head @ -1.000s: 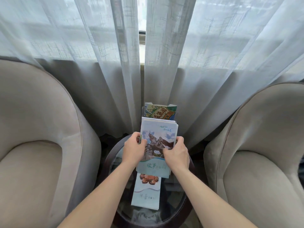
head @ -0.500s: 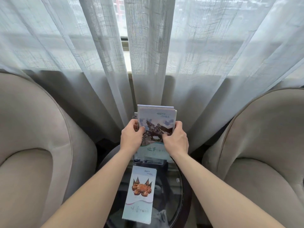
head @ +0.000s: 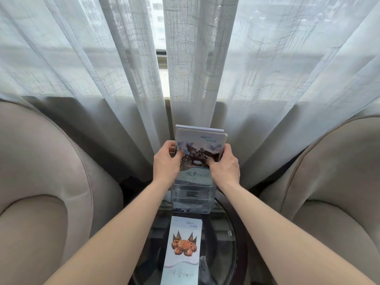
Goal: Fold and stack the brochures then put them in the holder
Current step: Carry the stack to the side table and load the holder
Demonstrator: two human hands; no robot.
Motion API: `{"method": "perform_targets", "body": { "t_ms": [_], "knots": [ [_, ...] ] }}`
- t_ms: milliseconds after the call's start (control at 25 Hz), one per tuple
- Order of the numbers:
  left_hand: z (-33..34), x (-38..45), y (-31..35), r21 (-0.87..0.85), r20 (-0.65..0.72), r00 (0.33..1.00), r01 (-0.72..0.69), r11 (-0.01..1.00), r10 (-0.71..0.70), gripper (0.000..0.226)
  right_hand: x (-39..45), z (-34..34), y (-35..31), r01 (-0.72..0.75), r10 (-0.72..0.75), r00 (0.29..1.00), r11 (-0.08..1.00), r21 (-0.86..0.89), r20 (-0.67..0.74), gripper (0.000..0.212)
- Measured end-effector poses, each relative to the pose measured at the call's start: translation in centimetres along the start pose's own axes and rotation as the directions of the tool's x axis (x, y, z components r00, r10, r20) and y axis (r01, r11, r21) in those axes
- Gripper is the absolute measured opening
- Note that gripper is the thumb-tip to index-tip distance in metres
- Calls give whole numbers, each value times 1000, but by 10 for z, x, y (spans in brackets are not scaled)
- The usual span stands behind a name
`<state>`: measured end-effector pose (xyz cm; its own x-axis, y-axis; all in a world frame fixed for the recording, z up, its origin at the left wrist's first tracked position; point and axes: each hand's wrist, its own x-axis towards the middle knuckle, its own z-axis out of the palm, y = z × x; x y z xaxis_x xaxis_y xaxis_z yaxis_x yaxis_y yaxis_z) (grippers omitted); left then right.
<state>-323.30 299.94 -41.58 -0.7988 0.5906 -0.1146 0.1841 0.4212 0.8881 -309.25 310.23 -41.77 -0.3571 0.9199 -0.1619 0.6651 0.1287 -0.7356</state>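
Your stack of folded brochures (head: 200, 149) stands upright with its lower end inside the clear acrylic holder (head: 192, 199), lower than half a second ago. Your left hand (head: 167, 161) grips its left edge, thumb across the cover; your right hand (head: 225, 165) pinches the right edge likewise. Below your wrists, nearer you, the crab brochure (head: 183, 249) lies flat on the round glass table (head: 230, 243), between two beige armchairs (head: 47, 182).
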Motion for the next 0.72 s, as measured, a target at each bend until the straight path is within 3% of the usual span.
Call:
{"method": "perform_targets", "body": {
  "t_ms": [360, 720],
  "knots": [
    [15, 9, -44, 21, 33, 998, 48, 999, -49, 6, 8, 31, 26, -38, 42, 998, 996, -80, 49, 29],
    [30, -4, -80, 103, 15, 999, 41, 994, -43, 8, 0, 56, 55, -38, 36, 999, 986, -160, -14, 28]
  ]
}}
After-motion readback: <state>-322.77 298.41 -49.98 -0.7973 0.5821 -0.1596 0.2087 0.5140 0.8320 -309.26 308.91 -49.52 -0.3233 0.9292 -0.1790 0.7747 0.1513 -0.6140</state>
